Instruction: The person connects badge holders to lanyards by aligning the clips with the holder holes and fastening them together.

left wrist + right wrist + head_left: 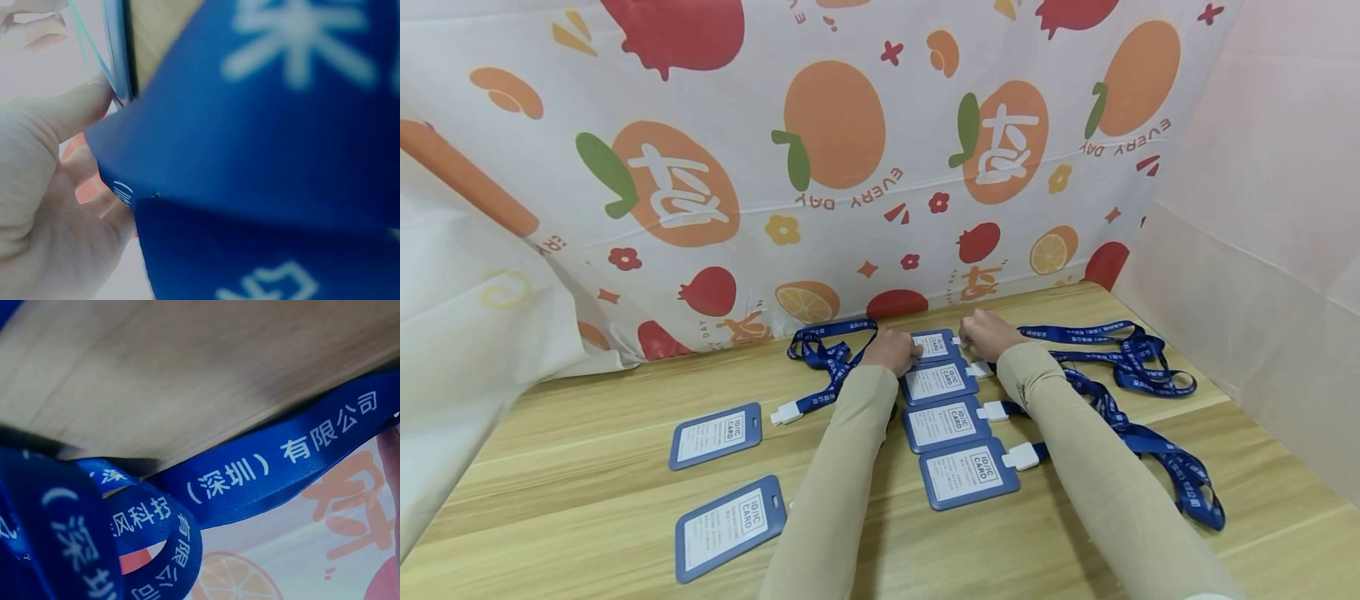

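Observation:
My left hand point(891, 350) holds the left edge of the farthest blue badge holder point(934, 345), with its thumb at the holder's edge in the left wrist view. At that holder's slotted end, my right hand point(988, 335) has its fingers curled at the white lanyard clip point(957, 341), mostly hidden by the hand. A blue printed lanyard point(1075, 333) runs right from this hand and fills much of the right wrist view. Nearer me, more badge holders point(937, 380) line up in a column, white clips point(1021, 456) at their right ends.
Two badge holders without lanyards, one farther point(715, 436) and one nearer point(730, 528), lie on the left. A loose lanyard point(827, 358) with a white clip point(787, 412) is beside my left forearm. Lanyards point(1172, 467) bunch at right. A fruit-print cloth point(752, 275) hangs behind the wooden table point(587, 467).

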The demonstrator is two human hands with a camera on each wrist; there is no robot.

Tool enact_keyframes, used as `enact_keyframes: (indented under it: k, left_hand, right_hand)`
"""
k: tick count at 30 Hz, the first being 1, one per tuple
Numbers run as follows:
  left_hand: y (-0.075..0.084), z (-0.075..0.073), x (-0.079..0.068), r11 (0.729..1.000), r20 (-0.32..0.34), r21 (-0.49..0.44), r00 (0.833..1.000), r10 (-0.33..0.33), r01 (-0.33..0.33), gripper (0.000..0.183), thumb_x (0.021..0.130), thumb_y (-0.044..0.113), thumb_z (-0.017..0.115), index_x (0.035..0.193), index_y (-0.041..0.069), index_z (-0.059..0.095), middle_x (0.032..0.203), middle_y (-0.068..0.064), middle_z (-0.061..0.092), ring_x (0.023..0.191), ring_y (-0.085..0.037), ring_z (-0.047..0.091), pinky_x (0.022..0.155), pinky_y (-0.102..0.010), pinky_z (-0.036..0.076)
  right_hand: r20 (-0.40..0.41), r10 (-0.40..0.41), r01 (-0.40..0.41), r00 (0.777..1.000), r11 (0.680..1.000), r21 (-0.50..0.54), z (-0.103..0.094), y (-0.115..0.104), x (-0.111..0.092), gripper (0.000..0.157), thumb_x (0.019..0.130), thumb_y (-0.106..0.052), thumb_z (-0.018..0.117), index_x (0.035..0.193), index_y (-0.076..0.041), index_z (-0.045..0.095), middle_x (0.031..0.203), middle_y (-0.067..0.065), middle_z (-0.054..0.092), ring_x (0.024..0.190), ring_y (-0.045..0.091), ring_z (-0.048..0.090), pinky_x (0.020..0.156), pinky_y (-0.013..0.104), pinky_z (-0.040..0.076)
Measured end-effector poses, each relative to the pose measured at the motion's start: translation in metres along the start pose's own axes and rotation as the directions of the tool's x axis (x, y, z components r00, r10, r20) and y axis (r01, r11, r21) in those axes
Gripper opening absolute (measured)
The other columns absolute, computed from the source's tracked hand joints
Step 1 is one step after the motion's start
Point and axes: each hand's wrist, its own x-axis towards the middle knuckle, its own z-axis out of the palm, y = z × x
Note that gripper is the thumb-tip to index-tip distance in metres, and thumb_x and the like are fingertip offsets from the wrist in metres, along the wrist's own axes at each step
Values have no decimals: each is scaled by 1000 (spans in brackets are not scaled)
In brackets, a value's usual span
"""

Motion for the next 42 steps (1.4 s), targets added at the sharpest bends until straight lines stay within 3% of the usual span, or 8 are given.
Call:
enact_keyframes:
  k: [33,42]
  left_hand:
    - [1,-2,-1,998,1,-54,999,-33,33,29,102,16,63,131,15,69,136,-8,64,109,-25,58,103,-40,47]
    - [1,-1,0,998,3,-39,999,-43,43,29,103,19,62,131,16,69,137,-7,63,116,-25,56,106,-41,44]
  right_hand:
    - [8,7,-7,1000,1000,8,-4,-3,0,19,85,14,67,98,4,78,98,17,74,94,31,71,84,37,58]
    - [2,-3,3,1000,1000,19,-4,-4,-1,20,85,14,67,99,5,78,99,18,74,95,32,71,86,37,57]
